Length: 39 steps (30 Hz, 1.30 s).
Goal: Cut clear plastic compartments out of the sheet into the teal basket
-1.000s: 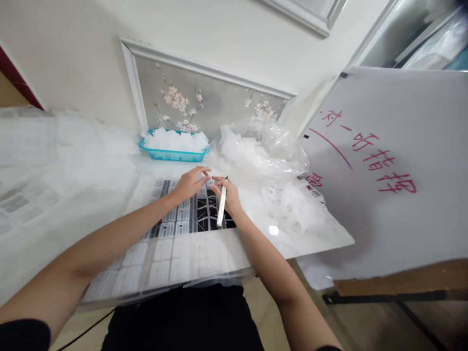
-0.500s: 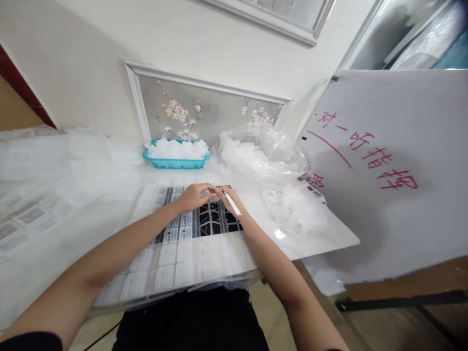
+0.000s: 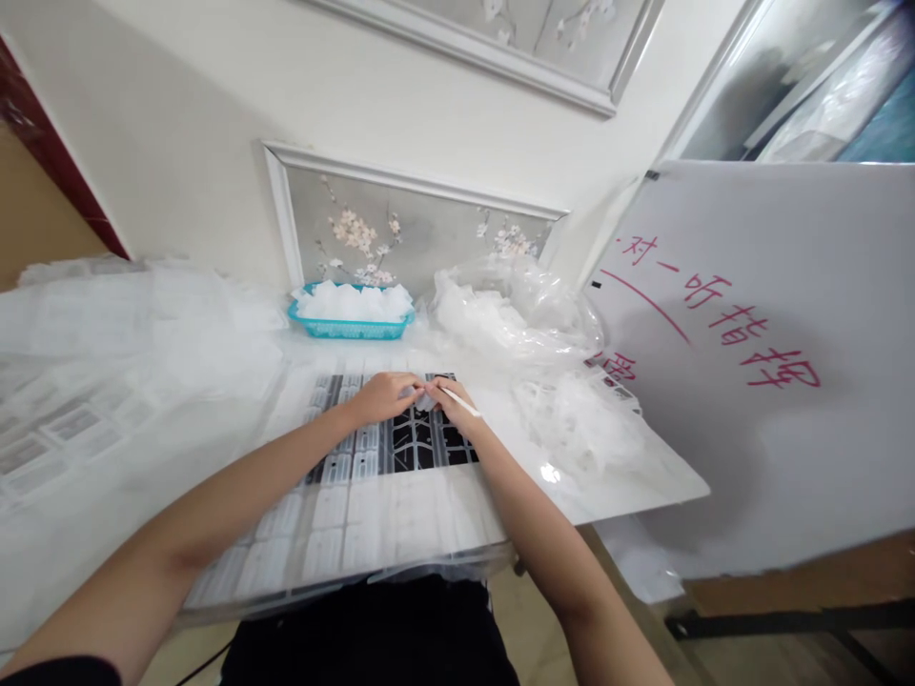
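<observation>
Clear plastic piece [image 3: 421,397] pinched between both hands over the black grid tray [image 3: 418,440]; left hand [image 3: 386,395] closed on it, right hand [image 3: 450,400] also grips a white stick [image 3: 461,402]. Risk: piece slips into the tray cells, small and slick, stick crowds the fingers

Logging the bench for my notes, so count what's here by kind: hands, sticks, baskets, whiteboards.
Hands: 2, the left hand and right hand
White stick: 1
Turquoise basket: 1
Whiteboard: 1
Total: 5
</observation>
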{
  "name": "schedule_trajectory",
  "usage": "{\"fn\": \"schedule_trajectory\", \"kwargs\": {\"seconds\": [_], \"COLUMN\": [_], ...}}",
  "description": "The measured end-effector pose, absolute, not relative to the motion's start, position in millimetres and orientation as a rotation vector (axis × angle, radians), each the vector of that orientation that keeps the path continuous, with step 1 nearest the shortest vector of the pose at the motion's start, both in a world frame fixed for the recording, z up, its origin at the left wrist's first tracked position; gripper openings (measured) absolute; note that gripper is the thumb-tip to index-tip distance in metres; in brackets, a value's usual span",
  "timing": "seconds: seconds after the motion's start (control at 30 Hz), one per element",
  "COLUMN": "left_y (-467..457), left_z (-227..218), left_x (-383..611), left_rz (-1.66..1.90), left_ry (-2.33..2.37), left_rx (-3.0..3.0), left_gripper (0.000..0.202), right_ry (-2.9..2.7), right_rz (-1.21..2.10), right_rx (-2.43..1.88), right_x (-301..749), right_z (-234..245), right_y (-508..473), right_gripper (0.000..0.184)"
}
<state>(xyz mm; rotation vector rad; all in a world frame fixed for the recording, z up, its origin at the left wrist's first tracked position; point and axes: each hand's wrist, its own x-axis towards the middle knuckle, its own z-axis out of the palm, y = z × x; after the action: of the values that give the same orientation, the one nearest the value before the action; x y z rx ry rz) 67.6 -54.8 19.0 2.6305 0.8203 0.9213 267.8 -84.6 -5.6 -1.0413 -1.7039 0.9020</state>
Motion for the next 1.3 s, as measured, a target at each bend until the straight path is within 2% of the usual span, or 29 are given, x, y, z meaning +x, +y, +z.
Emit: {"fn": "schedule_trajectory", "kwargs": {"seconds": [0.13,0.37,0.5,0.63,0.83,1.0,1.3], "left_y": [-57.6,-56.4,-43.7,-47.3,-72.0,-74.1,-75.1], "left_z": [14.1,12.9,18.5,26.3,24.6,21.7,26.8], "left_x": [69.5,73.0,62.3,59.0,76.3,76.3,67.2], "left_rz": [0.974,1.116,1.268,1.36,1.307,1.37,1.218], "left_ry": [0.831,1.035,1.222,1.189,0.822,0.824,0.791], "left_rx": [2.734,2.575,2.349,2.255,2.586,2.716,3.078], "left_gripper": [0.027,0.015,0.023,0.03,0.029,0.025,0.025], "right_ry": [-1.725,-1.718,-1.605,-1.56,-1.607,-1.656,-1.751], "right_rz": [0.822,0.707,0.607,0.575,0.662,0.67,0.629], "right_rx": [-1.037,-1.027,-0.996,-1.021,-0.991,-0.988,-1.024], "right_x": [268.8,258.0,255.9,262.4,263.6,259.4,259.5], "right_z": [-2.6,7.8,22.2,31.6,27.5,27.2,28.0], "right_y": [-85.8,-95.6,-107.6,-110.8,-106.7,-109.2,-111.8], "right_gripper": [0.039,0.035,0.031,0.032,0.035,0.032,0.032]}}
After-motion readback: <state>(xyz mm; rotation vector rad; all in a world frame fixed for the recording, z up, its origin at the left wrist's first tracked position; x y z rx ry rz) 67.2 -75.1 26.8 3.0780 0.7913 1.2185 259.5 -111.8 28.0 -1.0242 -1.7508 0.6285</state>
